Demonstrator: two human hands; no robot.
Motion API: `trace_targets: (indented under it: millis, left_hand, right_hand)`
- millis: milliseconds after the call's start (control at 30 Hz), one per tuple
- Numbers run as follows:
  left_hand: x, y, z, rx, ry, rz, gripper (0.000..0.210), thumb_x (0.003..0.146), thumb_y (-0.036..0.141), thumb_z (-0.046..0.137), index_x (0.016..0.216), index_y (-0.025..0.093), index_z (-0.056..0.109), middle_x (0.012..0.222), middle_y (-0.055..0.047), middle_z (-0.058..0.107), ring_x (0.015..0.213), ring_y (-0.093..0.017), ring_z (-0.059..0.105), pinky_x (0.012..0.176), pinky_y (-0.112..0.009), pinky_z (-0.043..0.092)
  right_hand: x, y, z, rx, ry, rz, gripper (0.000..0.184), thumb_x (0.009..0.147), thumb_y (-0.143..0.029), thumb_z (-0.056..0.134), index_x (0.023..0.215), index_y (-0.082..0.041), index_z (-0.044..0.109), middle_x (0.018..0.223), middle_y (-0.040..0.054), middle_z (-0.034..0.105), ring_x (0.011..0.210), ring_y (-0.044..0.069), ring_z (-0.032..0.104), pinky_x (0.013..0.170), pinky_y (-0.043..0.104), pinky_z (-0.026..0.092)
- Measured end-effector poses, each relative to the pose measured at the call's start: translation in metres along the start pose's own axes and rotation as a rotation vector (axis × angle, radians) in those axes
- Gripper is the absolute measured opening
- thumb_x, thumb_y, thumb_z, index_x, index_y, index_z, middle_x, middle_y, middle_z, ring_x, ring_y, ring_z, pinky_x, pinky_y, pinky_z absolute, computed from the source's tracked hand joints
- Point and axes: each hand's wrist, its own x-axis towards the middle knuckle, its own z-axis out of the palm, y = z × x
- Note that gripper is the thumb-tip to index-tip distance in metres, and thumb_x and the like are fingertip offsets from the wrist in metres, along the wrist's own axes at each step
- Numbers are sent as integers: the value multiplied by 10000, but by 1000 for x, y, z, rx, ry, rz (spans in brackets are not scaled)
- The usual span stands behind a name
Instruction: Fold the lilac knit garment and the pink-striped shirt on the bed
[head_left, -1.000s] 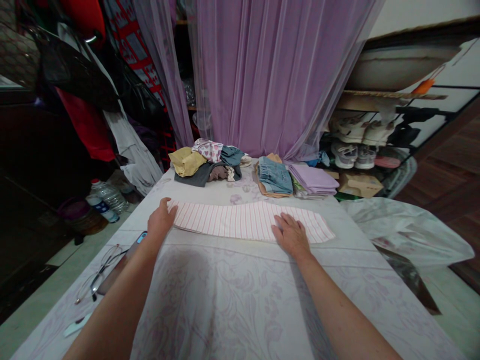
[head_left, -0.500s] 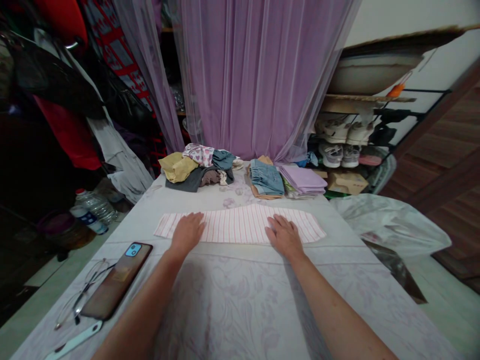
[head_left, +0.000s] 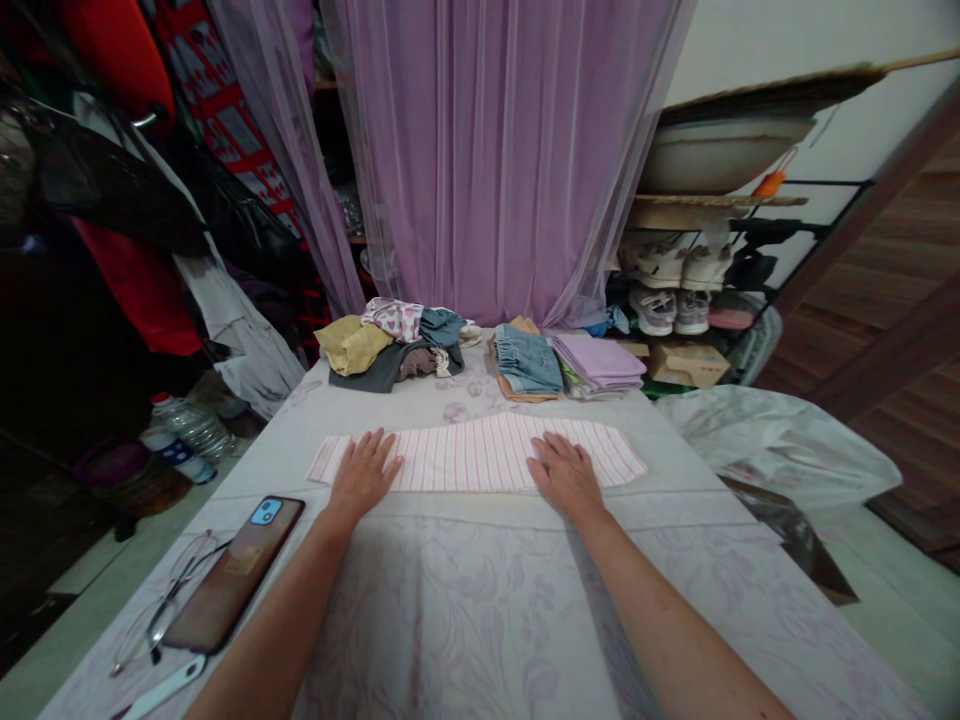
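A pink-and-white striped garment [head_left: 465, 455], folded lengthwise into a long strip, lies flat across the table; its exact kind is hard to tell. My left hand [head_left: 364, 475] rests palm down on its left part, fingers spread. On the right part lies my right hand [head_left: 566, 472], also flat with the fingers apart. Neither hand grips the cloth. Beyond the strip sits a loose heap of clothes with a yellow piece [head_left: 352, 345] and a dark grey one [head_left: 367, 370]. To its right are folded denim clothing [head_left: 527, 362] and a stack topped by folded lilac cloth [head_left: 600, 360].
A phone [head_left: 236, 575], eyeglasses [head_left: 169, 600] and a pale-handled tool [head_left: 165, 688] lie at the table's left edge. A purple curtain [head_left: 487, 160] hangs behind. Shoes [head_left: 671, 310] stand on a rack at right, near a plastic bag [head_left: 780, 445].
My left hand has slid slightly left along the striped cloth, its fingers spreading more. My right hand stays at about the same spot on the cloth. The camera view has shifted a little.
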Motion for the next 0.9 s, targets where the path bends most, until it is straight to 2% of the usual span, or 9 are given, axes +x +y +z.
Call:
trace_targets:
  millis: [267, 467, 633, 900]
  left_hand:
    - [0, 3, 1, 68, -45, -8, 529, 946, 443, 422, 1392, 173, 516, 1487, -162, 450, 1384, -348, 398, 1122, -573, 292]
    - [0, 1, 3, 65, -44, -4, 540, 948, 448, 411, 1393, 161, 515, 1487, -167, 450, 1385, -348, 396, 1127, -561, 288]
    - [-1, 1, 5, 49, -4, -18, 526, 936, 450, 422, 1384, 194, 529, 1482, -150, 463, 1383, -340, 402, 1132, -553, 283]
    - [-1, 1, 8, 44, 3, -33, 524, 928, 467, 422, 1382, 232, 533, 1476, -123, 479, 1380, -324, 410, 1137, -532, 285]
  right_hand:
    - [-2, -3, -5, -18, -16, -5, 416, 960, -345, 394, 1315, -215, 566, 1423, 106, 525, 1310, 245, 440, 1063, 439, 308]
    - [-8, 9, -8, -38, -86, 15, 451, 975, -376, 350, 1375, -244, 511, 1485, 91, 464, 1362, 259, 382, 1079, 537, 259]
    - [-16, 15, -6, -71, -35, 114, 452, 973, -379, 342, 1359, -234, 526, 1472, 109, 476, 1345, 277, 395, 1074, 576, 244]
    - [-18, 16, -7, -50, 59, 91, 373, 940, -334, 407, 1241, -258, 614, 1364, 89, 573, 1255, 263, 457, 1036, 490, 293]
